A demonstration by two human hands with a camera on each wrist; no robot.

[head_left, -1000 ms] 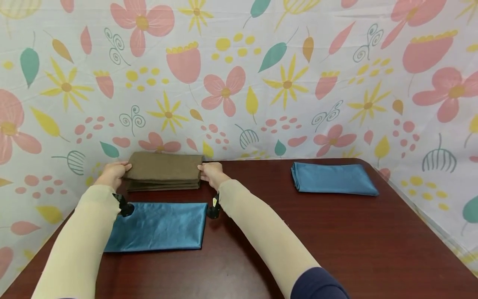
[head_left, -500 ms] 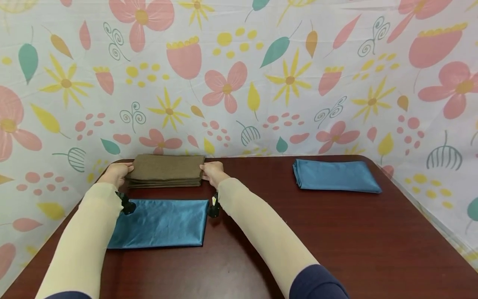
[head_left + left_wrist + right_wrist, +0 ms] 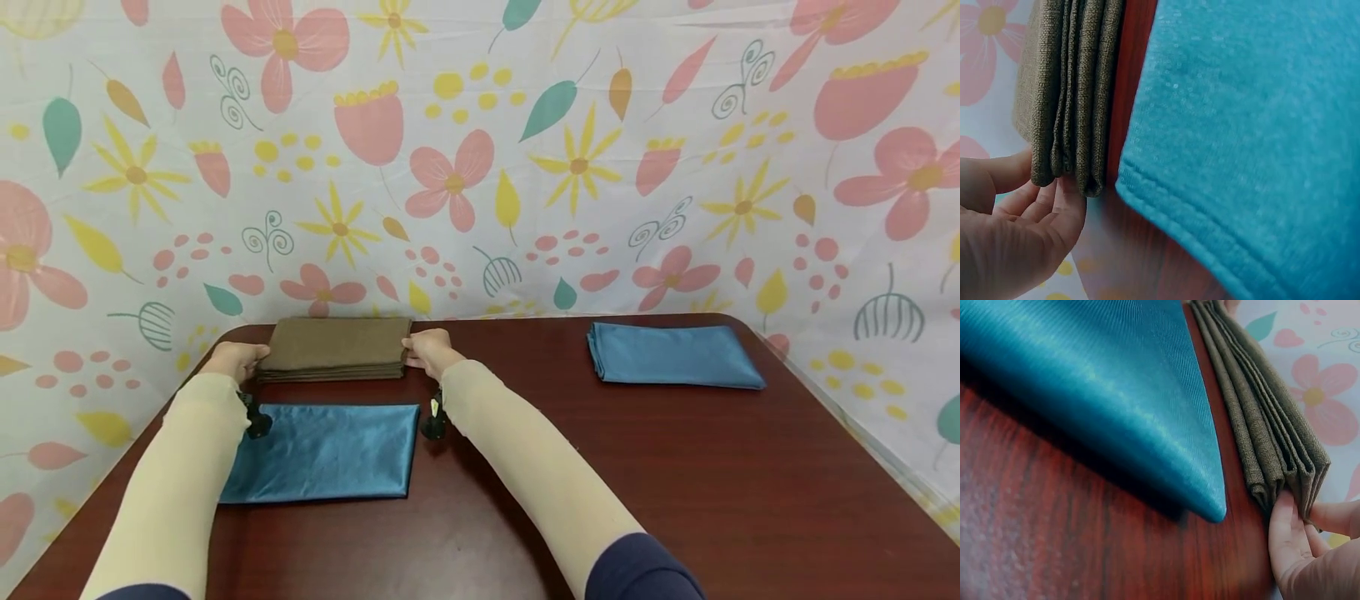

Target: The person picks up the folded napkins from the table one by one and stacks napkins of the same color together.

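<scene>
Pinching a folded brown cloth [image 3: 337, 343] at both ends, back left of the surface [image 3: 675, 467]

Left hand [image 3: 1025, 240] and right hand [image 3: 1304, 559] each hold layers between thumb and fingers; an uneven pull could skew the stacked folds; the weave is coarse, matte; a smooth, shiny blue cloth [image 3: 330, 454] lies just in front

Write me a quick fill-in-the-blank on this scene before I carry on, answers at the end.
1. The head view shows ____ cloths in all.
2. Of the left hand and right hand, ____ hold the brown cloth.
3. The front cloth and the lone cloth share one colour: ____.
4. The lone cloth lies toward the person's own ____ side of the table.

Missing words: three; both; blue; right.
</scene>
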